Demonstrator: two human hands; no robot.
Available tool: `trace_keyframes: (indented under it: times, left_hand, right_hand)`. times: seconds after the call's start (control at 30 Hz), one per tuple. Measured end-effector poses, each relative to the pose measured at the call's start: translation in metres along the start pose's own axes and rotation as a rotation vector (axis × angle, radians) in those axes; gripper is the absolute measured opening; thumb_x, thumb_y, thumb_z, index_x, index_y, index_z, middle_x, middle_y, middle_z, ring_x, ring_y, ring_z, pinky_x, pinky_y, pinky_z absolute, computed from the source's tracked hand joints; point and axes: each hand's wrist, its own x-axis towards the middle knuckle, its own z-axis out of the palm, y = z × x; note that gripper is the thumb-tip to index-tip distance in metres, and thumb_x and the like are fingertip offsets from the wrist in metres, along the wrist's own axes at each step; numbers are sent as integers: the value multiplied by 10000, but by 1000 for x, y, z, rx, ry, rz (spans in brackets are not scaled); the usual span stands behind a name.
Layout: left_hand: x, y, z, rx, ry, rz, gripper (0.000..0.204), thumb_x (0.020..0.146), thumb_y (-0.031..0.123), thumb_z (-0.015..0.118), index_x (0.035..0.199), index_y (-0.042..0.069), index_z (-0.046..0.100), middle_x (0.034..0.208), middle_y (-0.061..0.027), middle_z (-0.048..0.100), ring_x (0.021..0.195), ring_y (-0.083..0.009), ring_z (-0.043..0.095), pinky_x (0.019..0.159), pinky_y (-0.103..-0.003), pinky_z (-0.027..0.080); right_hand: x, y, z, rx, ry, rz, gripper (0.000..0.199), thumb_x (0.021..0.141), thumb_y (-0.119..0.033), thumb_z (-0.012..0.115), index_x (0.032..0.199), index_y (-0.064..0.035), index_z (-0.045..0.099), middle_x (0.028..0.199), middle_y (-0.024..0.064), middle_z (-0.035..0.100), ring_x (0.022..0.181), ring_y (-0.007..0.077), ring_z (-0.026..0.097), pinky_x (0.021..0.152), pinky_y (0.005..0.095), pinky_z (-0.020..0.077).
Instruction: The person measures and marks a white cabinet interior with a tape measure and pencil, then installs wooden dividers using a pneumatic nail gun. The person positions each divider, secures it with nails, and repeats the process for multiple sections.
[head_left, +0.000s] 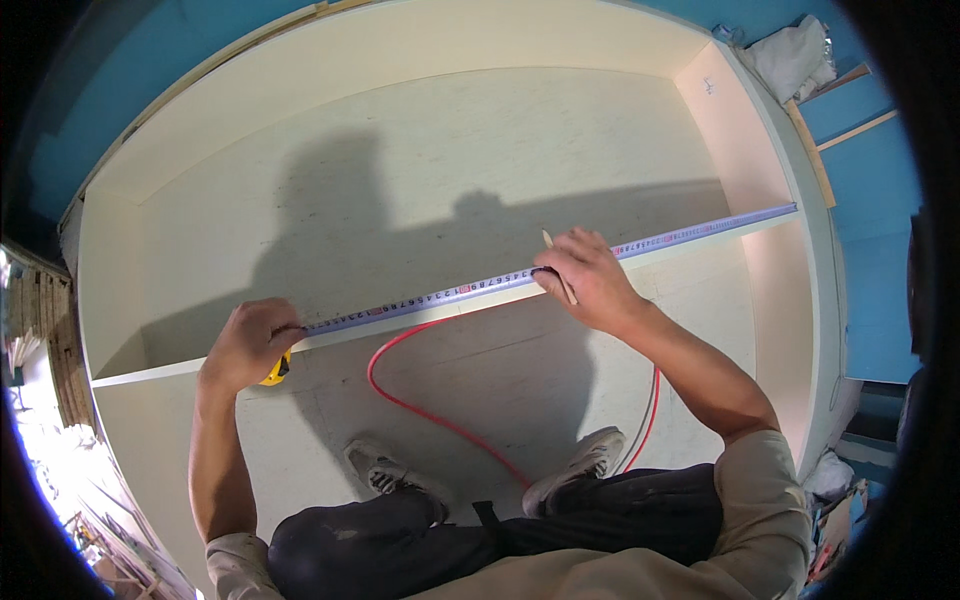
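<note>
A tape measure's blade (430,299) runs along the top edge of a white board (150,374) that divides a large pale cabinet carcass. Its far end reaches the right side wall of the carcass. My left hand (252,342) is closed on the tape measure at the left, and part of its yellow case (278,369) shows below the fingers. Farther right, my right hand (588,278) rests at the blade, closed around a pencil (548,241). The pencil's upper end sticks out above the fingers. My palm hides the blade beneath it.
A red hose (440,418) loops over the pale panel near my shoes (580,468), which stand inside the carcass. Its side wall (735,140) rises at the right. Outside lie a white bag (792,62) and wood strips (812,150); scraps (110,510) clutter the lower left.
</note>
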Motion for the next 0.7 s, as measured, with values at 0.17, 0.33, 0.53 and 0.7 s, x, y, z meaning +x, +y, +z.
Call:
trace_keyframes:
  times: [0.17,0.33,0.53,0.7]
  left_hand:
    - [1,-4,-2,62,-35,56,145,824,121,661,782,-18,653,744,-156,601,690,-343,579,656,-407,462]
    - [7,4,-4,180,-71,89,135,847,121,631,792,3,666,772,-146,617,736,-348,603,700,-425,484]
    - [7,2,-1,248,-76,134,91,854,90,623,817,20,668,819,-128,627,809,-325,628,739,-433,505]
    - [6,3,-1,325,-91,122,64,839,53,631,840,16,684,861,-140,659,861,-345,644,780,-432,519]
  right_hand:
    - [18,-38,-11,358,131,10,178,871,-83,678,1045,-55,652,942,119,640,842,303,604,731,411,474]
    - [52,-80,6,623,-5,-121,289,889,-125,681,1144,-30,585,832,130,675,729,269,662,663,381,526]
    - [58,-116,63,905,37,244,96,876,-11,698,901,-33,608,765,59,666,688,86,616,580,252,473]
    - [67,-120,77,875,25,112,131,863,-8,722,910,-25,602,785,53,667,701,67,608,591,236,471]
